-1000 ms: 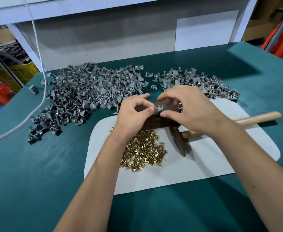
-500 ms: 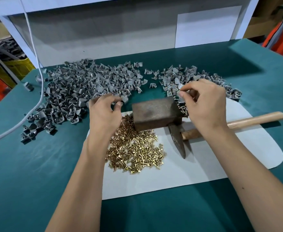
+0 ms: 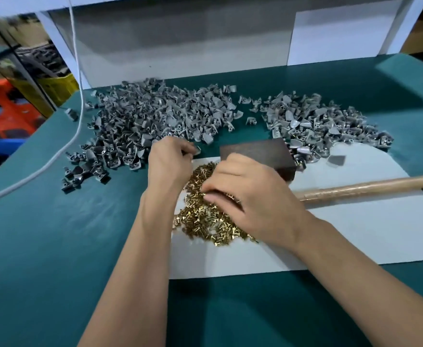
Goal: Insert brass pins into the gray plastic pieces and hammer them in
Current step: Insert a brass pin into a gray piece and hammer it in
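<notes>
Brass pins (image 3: 205,216) under right hand (image 3: 253,204) fingers, pinching; left hand (image 3: 170,164) fingers pinch gray piece (image 3: 197,152)

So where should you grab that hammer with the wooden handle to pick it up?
Take the hammer by its long wooden handle, coming down from above near the right end. The handle lies flat across the white sheet with that stretch bare, while its head end is hidden behind the right hand over the brass pins.
</notes>
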